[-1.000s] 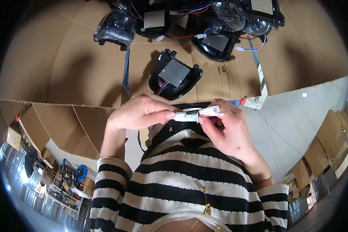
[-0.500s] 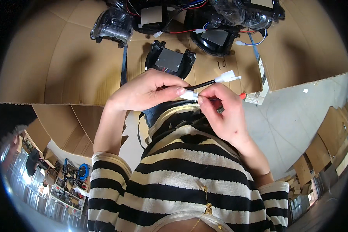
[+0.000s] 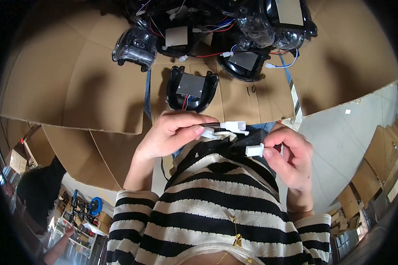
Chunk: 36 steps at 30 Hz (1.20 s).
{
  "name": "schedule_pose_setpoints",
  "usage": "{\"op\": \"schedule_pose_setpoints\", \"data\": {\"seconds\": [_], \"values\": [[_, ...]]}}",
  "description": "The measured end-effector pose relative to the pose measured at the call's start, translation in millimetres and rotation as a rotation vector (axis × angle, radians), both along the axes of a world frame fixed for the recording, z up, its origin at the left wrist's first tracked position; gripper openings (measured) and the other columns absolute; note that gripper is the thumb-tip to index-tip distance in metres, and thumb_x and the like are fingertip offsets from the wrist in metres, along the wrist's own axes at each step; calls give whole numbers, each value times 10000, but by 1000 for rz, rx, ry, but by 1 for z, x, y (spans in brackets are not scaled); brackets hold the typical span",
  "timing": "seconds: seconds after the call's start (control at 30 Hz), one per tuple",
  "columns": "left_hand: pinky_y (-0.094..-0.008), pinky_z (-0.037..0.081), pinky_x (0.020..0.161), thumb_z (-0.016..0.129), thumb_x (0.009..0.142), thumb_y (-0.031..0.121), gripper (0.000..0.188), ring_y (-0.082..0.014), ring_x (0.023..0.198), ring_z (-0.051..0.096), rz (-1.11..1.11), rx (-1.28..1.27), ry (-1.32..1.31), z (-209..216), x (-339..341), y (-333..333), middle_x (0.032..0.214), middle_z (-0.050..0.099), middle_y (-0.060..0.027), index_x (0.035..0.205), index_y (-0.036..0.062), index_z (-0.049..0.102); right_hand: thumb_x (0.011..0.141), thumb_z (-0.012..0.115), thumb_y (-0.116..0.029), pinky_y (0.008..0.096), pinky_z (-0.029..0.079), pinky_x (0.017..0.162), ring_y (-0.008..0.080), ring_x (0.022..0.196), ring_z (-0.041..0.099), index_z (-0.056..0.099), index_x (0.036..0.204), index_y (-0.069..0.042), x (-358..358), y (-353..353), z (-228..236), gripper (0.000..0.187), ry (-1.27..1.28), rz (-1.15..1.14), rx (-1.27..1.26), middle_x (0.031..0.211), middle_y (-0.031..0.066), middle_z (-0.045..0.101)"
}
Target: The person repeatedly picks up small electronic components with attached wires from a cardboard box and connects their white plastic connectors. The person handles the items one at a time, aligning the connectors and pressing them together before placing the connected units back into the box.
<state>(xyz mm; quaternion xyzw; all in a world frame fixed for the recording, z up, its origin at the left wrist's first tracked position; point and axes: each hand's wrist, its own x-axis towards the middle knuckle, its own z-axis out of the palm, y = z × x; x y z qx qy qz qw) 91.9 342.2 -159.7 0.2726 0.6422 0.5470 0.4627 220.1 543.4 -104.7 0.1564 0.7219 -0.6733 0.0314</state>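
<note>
My left hand (image 3: 174, 134) is closed in a pinch, thumb against fingers, on a small white plug connector (image 3: 208, 132). Just past its fingertips a second white plug connector (image 3: 235, 127) sticks out to the right on a dark cable, which runs back into the same hand. My right hand (image 3: 292, 154), apart from the left, pinches another white plug connector (image 3: 254, 150) between thumb and forefinger. Any wire behind that one is hidden by the fingers. Beyond my left hand, a black curved lamp housing (image 3: 192, 86) with a grey plate and thin wires lies on the cardboard.
More black lamp units (image 3: 135, 47) with clear wrapping, wires and white plugs crowd the far side of the cardboard (image 3: 70, 79). Open carton flaps hang at its near edge. A person in dark clothing (image 3: 37, 190) is at the lower left, near shelves and a blue wheel (image 3: 96, 206).
My hands were together on a white connector; now they are apart, the right hand lower and farther right with a connector. The view has shifted, showing more of the lamp units.
</note>
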Motion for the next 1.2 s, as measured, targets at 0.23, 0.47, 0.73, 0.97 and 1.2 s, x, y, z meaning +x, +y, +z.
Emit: {"op": "schedule_pose_setpoints", "data": {"seconds": [0.23, 0.47, 0.73, 0.97, 1.2], "values": [[-307, 404, 612, 512, 779, 63, 135, -217, 649, 526, -177, 103, 46, 2, -9, -5, 720, 591, -102, 848, -21, 592, 690, 586, 16, 230, 343, 463, 131, 556, 462, 548, 750, -12, -9, 9, -2, 76, 69, 58, 56, 671, 48, 514], [-297, 360, 556, 512, 783, 75, 111, -209, 587, 480, -308, 184, 64, -5, -14, -6, 650, 555, -86, 758, -10, 579, 694, 583, 3, 248, 351, 479, 163, 559, 474, 552, 747, -13, -15, 11, 2, 63, 50, 147, 55, 660, 54, 508], [-292, 360, 579, 497, 792, 84, 138, -190, 598, 485, -300, 205, -84, -7, -17, -8, 645, 567, -62, 723, -10, 572, 662, 572, 9, 302, 383, 508, 212, 565, 498, 510, 698, -17, -15, 8, 2, 76, 0, 222, 238, 631, 72, 496], [-250, 356, 592, 450, 834, 106, 174, -135, 619, 464, -159, 101, -170, -8, -19, -6, 668, 524, -51, 771, -19, 554, 650, 565, 28, 313, 385, 500, 223, 558, 502, 496, 690, -17, -15, 5, -2, 91, 27, 180, 361, 619, 81, 491], [-236, 374, 615, 447, 839, 138, 193, -126, 689, 477, -62, -69, -291, -6, -24, -2, 754, 534, -72, 811, -27, 545, 677, 561, 19, 297, 388, 497, 215, 557, 506, 505, 705, -13, -23, 3, -15, 70, 87, 16, 465, 632, 87, 502]]}}
